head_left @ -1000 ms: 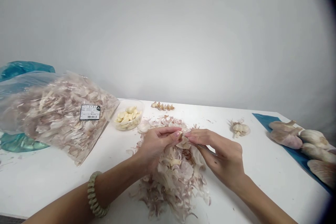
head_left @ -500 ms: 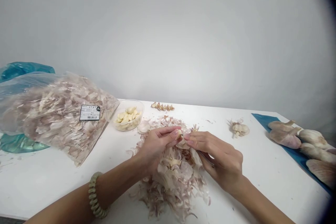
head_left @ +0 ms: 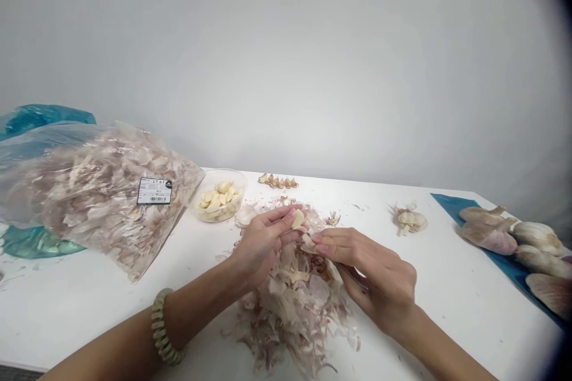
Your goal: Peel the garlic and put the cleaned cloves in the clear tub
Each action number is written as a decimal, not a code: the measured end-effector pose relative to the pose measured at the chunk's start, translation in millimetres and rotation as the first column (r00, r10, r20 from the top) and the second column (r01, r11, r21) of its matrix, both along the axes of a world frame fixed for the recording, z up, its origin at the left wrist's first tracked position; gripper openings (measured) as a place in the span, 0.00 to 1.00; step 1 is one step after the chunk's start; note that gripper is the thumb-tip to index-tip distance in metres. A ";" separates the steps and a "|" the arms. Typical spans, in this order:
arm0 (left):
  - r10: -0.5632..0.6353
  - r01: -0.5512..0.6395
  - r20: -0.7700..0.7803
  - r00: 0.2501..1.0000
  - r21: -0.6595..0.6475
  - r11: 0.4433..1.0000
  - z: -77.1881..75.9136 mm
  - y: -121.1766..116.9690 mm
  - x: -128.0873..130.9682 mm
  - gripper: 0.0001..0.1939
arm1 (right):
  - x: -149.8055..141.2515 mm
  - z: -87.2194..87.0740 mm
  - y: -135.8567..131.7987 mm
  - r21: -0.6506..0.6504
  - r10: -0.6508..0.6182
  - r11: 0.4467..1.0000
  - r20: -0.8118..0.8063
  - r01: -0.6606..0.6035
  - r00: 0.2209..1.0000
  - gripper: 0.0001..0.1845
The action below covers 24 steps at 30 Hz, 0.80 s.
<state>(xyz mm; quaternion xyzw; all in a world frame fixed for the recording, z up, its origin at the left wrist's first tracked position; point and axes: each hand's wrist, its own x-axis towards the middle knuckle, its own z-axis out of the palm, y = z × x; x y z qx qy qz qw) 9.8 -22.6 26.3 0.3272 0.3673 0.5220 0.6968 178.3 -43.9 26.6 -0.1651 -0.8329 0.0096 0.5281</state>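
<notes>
My left hand point(head_left: 263, 245) pinches a pale, partly peeled garlic clove point(head_left: 298, 219) between thumb and fingers. Close by on its right, my right hand point(head_left: 369, 268) grips a piece of papery garlic skin point(head_left: 308, 241) at its fingertips. A slim metal tool, seemingly a small knife point(head_left: 358, 277), lies under the curled fingers of that same hand, mostly hidden. Both hands are held above a heap of garlic skins point(head_left: 297, 303) on the white table. Beyond them, a row of several unpeeled cloves point(head_left: 277, 181) sits near the far edge.
A clear tub point(head_left: 243, 181) of peeled cloves point(head_left: 220, 197) stands left of the heap. Further left lies a bulging plastic bag point(head_left: 102, 196) of skins, over teal plastic point(head_left: 42, 242). On the right are a partly broken garlic bulb point(head_left: 409, 220) and several whole bulbs point(head_left: 536, 235) on a blue sheet point(head_left: 453, 205).
My right hand has drawn slightly away from the clove, bringing a strip of skin with it. The clove in my left hand now shows more bare, pale flesh, and the metal tool is more hidden.
</notes>
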 end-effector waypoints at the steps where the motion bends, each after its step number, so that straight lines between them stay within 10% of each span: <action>1: -0.014 0.014 0.007 1.000 0.009 1.000 0.0 0.2 -0.3 0.09 | -0.2 0.2 0.2 -0.002 0.002 1.000 -0.004 -0.002 1.000 0.22; 24: -0.059 0.059 0.009 0.998 0.040 0.997 2.7 3.1 -2.9 0.07 | 0.4 8.1 -0.8 0.014 -0.098 0.995 -0.042 0.099 0.994 0.20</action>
